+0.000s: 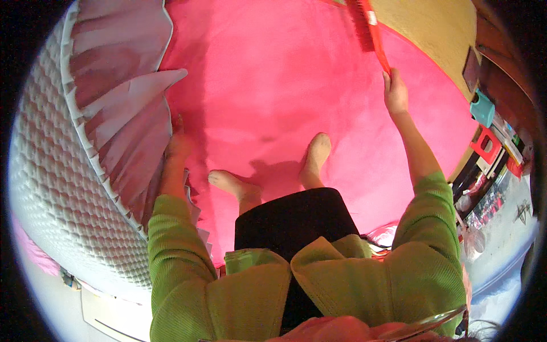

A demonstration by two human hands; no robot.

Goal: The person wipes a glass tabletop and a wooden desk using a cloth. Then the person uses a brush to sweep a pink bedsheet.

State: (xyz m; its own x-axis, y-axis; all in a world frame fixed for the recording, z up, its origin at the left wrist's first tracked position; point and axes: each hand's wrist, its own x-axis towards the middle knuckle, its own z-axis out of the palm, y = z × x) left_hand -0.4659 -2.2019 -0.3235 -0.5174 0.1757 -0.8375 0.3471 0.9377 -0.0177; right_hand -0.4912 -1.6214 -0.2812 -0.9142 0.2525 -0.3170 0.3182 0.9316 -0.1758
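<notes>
My right hand point(396, 92) is closed around the handle of a red bed brush point(371, 30) with dark red bristles, held out over the pink carpet point(273, 98) at the upper right. At the left, my left hand point(178, 143) is blurred and lies against the hanging ruffled skirt point(124, 107) of a bed; its fingers are hard to make out, and I cannot tell whether it grips the fabric. Both of my feet, in light socks or bare, stand on the carpet between my hands.
A bed with a quilted pale cover point(72, 184) runs along the left. At the right stand a teal plastic stool point(483, 107), a red plastic stool point(486, 144) and shelves with several small items. Tan flooring point(427, 30) borders the carpet at the upper right.
</notes>
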